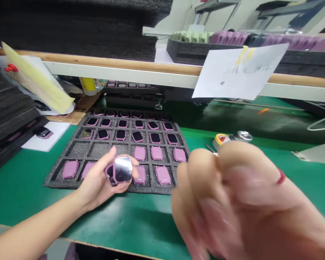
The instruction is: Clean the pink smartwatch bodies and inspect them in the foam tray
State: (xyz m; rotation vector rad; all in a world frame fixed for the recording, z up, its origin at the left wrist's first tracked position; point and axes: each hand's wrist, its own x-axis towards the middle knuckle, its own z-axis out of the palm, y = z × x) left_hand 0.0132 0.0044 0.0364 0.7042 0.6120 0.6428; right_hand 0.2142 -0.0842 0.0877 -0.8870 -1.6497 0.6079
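Observation:
My left hand (96, 186) is closed around a pink smartwatch body (124, 169), its glossy screen facing up and catching the light. A second dark-screened watch body (109, 174) seems to sit against it in the same grip. Below them lies a grey foam tray (101, 150) with rows of compartments. Dark screens face up in its far rows; pink backs, such as this watch body (156, 153), face up in the near rows. Close to the camera, my right hand (224, 202) is raised and blurred, its fingers curled in; whatever they may hold is hidden.
Behind the tray runs a shelf edge (119, 68) with a hanging paper (235, 74). Stacked black foam trays (8, 104) stand at left, near a watch (42, 132) on white paper. A yellow tape roll (220, 139) and a metal-topped container (243, 136) are at right.

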